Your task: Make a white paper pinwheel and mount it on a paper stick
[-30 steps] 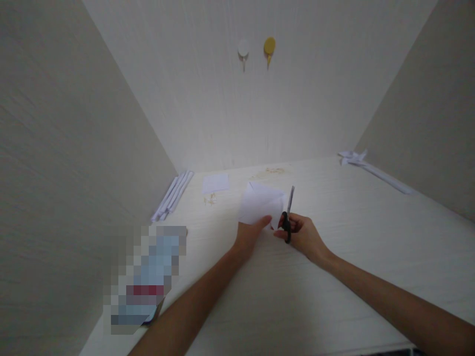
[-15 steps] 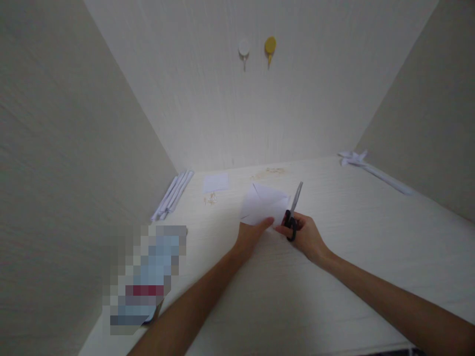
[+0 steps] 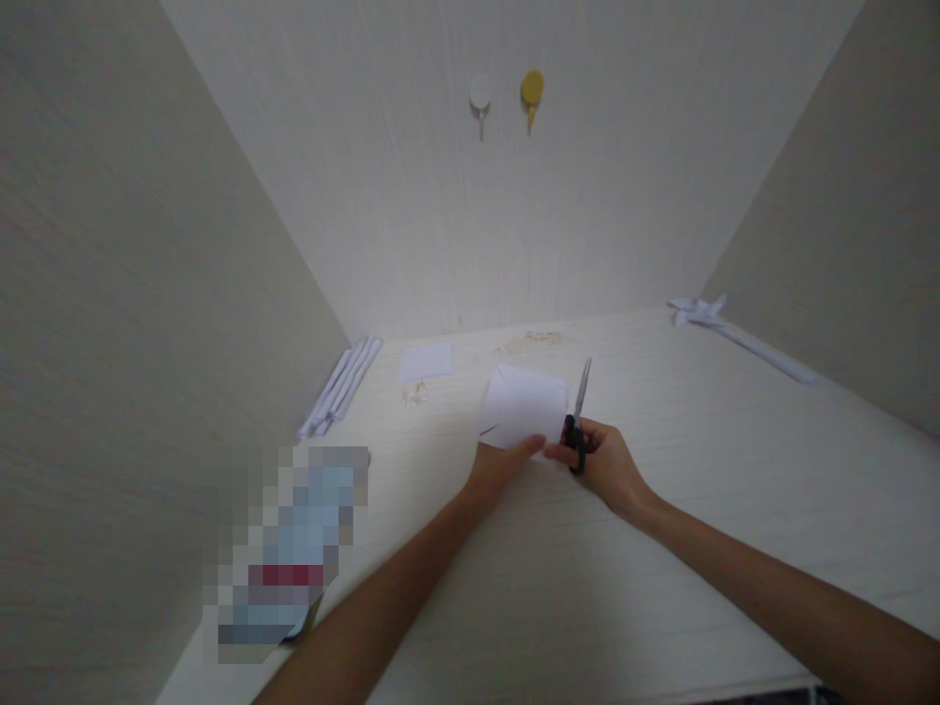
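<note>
My left hand (image 3: 497, 465) pinches the near edge of a folded white paper (image 3: 525, 405) and holds it up over the pale desk (image 3: 661, 548). My right hand (image 3: 606, 460) grips black-handled scissors (image 3: 578, 421), fingers through the loops. The blades point away from me and stand just to the right of the paper, almost touching its edge. Both forearms reach in from the bottom of the view.
Folded white paper strips (image 3: 342, 385) lie by the left wall, a small paper square (image 3: 427, 361) and small scraps (image 3: 416, 395) behind. More folded paper (image 3: 734, 333) lies by the right wall. A blurred-out object (image 3: 290, 553) sits at near left. Two hooks (image 3: 506, 93) hang on the back wall.
The left hand has turned and lifted the paper so its face stands more upright. The scissors swung right, then back closer to the paper's right edge.
</note>
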### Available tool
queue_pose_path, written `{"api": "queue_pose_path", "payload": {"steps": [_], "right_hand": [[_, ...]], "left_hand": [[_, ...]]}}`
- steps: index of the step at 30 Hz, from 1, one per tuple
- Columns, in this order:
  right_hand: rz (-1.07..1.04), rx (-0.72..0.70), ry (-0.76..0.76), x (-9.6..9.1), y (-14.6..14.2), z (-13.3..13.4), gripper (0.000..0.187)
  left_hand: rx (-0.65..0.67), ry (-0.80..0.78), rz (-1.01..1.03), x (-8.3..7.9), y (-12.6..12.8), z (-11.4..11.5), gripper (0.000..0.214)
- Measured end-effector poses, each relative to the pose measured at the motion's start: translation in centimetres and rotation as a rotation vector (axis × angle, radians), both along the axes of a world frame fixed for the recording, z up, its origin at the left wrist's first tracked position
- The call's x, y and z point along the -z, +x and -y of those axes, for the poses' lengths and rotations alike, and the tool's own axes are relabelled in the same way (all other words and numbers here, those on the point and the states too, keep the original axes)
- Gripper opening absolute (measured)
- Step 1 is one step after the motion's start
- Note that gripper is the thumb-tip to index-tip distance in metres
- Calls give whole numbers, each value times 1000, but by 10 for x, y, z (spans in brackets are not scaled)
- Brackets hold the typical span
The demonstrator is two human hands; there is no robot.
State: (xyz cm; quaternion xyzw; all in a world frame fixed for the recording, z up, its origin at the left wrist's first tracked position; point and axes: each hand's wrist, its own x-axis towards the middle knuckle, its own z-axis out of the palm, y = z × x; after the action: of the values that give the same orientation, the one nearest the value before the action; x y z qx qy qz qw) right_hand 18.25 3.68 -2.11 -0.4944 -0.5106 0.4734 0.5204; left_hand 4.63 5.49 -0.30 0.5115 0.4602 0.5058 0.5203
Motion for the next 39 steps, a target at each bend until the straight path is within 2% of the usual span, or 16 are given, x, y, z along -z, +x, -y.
{"api": "queue_pose_path", "payload": {"steps": [4,6,11,15,20,29,39], "right_hand": [[35,-28,-55,-1,1,-1,31],[33,-86,-89,-2,3,-2,31],[66,-266,-126,-5,9,-3,30],[153,-372,-135,-9,8,3,29],[195,-475,-121,-15,5,12,31],[282,-461,-110,-17,4,12,38],[404,-430,-135,-15,4,12,34]], "left_hand": [[-138,-81,182,5,-3,-6,15],[-214,-110,306,8,-5,-13,14],[-279,-96,446,12,-13,-29,9],[-278,-87,631,11,-15,-32,13],[-257,-92,672,7,-13,-28,15],[-185,-105,663,8,-15,-27,6],[-240,-139,690,8,-14,-28,11]]}}
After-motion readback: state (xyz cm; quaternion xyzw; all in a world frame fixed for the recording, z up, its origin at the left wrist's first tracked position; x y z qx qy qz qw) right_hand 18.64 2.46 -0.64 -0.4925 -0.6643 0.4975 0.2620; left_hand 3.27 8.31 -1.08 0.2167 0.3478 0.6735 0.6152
